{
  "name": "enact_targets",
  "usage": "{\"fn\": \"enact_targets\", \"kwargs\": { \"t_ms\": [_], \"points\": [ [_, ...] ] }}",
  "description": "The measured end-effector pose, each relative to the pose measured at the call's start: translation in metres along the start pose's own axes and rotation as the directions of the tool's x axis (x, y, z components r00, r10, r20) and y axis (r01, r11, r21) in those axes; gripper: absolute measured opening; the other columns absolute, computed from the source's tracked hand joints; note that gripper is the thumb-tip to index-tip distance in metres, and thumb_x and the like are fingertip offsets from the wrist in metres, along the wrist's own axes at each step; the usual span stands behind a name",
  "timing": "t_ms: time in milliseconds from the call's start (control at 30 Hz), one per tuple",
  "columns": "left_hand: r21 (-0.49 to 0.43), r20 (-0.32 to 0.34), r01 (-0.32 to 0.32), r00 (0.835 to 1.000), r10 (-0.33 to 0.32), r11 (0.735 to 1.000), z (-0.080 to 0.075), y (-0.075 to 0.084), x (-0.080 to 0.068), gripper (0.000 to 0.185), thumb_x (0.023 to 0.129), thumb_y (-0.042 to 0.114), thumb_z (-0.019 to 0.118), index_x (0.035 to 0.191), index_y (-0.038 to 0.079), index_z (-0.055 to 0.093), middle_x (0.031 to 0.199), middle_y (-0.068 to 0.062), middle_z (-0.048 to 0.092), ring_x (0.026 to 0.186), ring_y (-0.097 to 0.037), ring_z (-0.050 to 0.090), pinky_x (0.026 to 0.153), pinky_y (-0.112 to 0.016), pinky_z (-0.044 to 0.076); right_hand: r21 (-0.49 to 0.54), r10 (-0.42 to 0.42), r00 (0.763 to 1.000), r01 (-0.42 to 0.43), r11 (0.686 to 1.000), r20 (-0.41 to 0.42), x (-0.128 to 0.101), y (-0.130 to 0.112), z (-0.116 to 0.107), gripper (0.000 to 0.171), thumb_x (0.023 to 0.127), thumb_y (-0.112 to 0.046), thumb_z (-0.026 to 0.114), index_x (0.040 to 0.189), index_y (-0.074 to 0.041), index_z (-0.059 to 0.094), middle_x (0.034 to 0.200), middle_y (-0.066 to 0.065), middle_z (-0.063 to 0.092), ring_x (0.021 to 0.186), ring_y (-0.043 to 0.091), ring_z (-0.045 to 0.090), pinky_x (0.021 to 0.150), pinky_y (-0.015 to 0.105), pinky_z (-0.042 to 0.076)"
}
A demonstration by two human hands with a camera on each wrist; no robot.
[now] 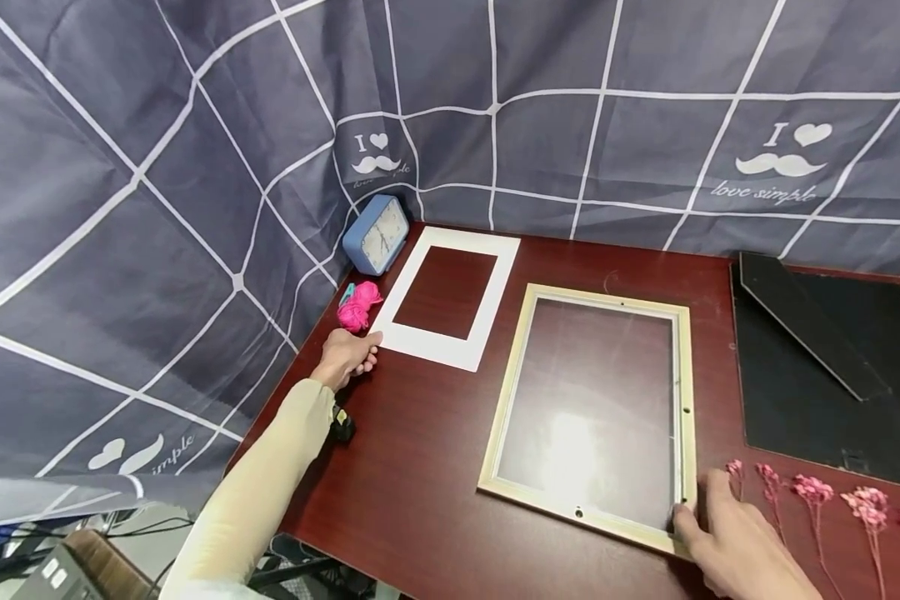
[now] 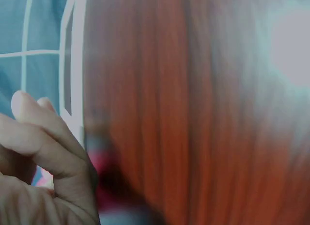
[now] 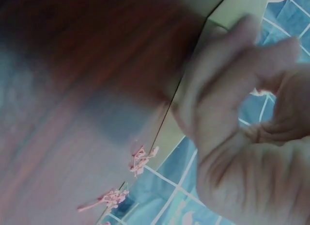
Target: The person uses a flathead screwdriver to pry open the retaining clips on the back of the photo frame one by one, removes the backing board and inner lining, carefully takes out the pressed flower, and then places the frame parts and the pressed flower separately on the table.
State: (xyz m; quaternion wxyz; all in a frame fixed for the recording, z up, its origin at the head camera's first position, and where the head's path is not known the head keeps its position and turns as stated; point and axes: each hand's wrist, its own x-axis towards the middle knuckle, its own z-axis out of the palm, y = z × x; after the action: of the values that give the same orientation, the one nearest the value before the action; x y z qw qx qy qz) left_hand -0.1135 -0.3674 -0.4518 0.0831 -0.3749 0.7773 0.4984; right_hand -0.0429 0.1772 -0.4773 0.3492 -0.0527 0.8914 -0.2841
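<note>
At the left, a white picture mat [image 1: 438, 344] with a rectangular opening lies on the table. My left hand [image 1: 347, 357] pinches its near left corner, fingers curled beneath the thumb. To its right is a pale wooden picture frame [image 1: 531, 498] around a clear pane [image 1: 592, 375]. My right hand [image 1: 742, 533] grips the frame's near right corner, thumb on the inner edge and fingers along the outer side. In the right wrist view, the curled fingers [image 3: 223, 84] lie against the frame's edge.
Pink yarn-like bundles [image 1: 356, 307] and a blue clock [image 1: 377, 235] stand beyond my left hand. A black tape measure [image 1: 342, 423] sits by the left wrist. At right are a black backing board [image 1: 787, 392] with its stand and several dried pink flowers [image 1: 813, 492]. A grey checked curtain [image 1: 540, 150] borders the table.
</note>
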Motion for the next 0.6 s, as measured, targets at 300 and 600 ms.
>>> {"fn": "enact_targets", "kwargs": {
  "t_ms": [300,600],
  "points": [
    [-0.020,0.362,-0.299,0.887,0.286,0.954,0.087,0.001,-0.113,0.042,0.105,0.034,0.073,0.121,-0.006,0.073,0.092,-0.012,0.079,0.073,-0.014,0.076,0.072,-0.031,0.069,-0.014,-0.124,0.983,0.123,0.992,-0.137,-0.011,-0.002,-0.009,0.038,0.106,-0.016,0.056,0.134,0.008,0.044,0.076,0.003,0.059,0.061,0.014,0.060,0.054,0.026,0.046],
    [-0.405,0.701,0.198,0.694,0.164,0.893,0.142,-0.032,-0.165,0.027,0.109,0.012,0.065,0.132,0.000,0.059,0.101,0.002,0.070,0.090,-0.007,0.073,0.083,-0.025,0.066,0.048,-0.080,0.991,0.085,0.995,-0.105,-0.036,-0.002,-0.005,0.041,0.107,-0.020,0.061,0.136,0.004,0.046,0.085,0.000,0.066,0.062,0.012,0.059,0.054,0.025,0.048]
  ]
}}
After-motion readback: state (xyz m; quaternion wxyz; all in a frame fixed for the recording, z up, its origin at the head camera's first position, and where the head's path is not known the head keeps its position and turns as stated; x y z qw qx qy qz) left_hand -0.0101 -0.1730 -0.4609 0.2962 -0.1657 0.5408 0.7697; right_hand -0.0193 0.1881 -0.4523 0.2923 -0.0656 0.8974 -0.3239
